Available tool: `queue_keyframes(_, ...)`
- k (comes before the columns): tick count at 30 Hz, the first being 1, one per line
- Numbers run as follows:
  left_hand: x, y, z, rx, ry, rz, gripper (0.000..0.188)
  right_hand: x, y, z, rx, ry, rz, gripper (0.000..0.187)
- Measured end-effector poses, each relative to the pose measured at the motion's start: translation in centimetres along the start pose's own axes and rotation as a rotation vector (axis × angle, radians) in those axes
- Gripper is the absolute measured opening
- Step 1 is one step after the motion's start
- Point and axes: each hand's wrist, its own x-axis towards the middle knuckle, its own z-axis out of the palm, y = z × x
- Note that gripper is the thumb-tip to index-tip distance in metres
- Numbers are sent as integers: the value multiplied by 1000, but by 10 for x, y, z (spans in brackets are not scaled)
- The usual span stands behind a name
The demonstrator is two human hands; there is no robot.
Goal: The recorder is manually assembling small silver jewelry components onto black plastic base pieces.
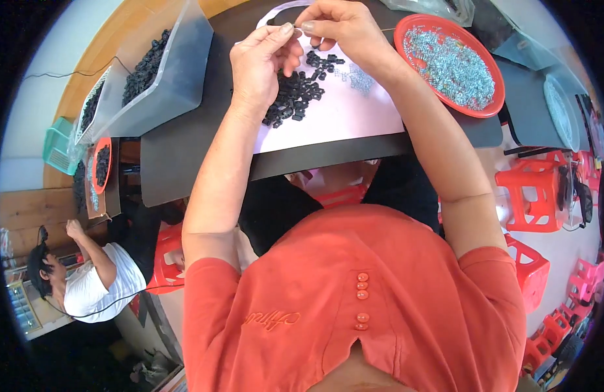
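Note:
Above the far part of a pale pinkish sheet (354,121), my left hand (266,62) and my right hand (354,32) meet with their fingertips pinched together. Whatever is between the fingertips is too small to make out. A dark bit shows just under my right fingers, and I cannot tell whether they hold it. Below my hands lies a pile of small black plastic parts (295,98). A small scatter of silvery pieces (359,80) sits to the right of it. My right forearm passes beside a round red tray (498,98) full of small silvery-blue pieces (449,65).
At left stands a large clear plastic bin (178,78) with black parts. A green basket (60,147) and an orange-red tray (97,176) lie farther left. A person in a white shirt (96,287) sits there. Red stools (530,189) stand at right. The dark table's front edge (328,157) runs before me.

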Motion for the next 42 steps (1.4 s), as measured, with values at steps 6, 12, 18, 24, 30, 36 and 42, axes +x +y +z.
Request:
queue_keyframes(6, -50, 106, 17, -91, -396, 220, 17, 11, 20, -18, 115, 115, -2, 8)
queue_keyframes(12, -103, 133, 51, -583, -1264, 508, 25, 9, 19, -16, 109, 117, 18, 7)
queue_keyframes(18, -107, 117, 74, -655, -1320, 414, 24, 12, 23, -11, 119, 105, 43, 6)
queue_keyframes(24, -105, 111, 68, -719, -1364, 317, 24, 9, 18, -8, 130, 84, 40, 8)
queue_keyframes(30, -114, 93, 78, -804, -1375, 210, 24, 9, 20, -12, 115, 109, 86, 9)
queue_keyframes(36, -116, 93, 52, -610, -1075, 98, 23, 10, 14, -5, 58, 66, 49, 10)
queue_keyframes(42, -33, 56, -8, 215, -107, -192, 27, 1, 6, -2, 92, -29, 33, 9)
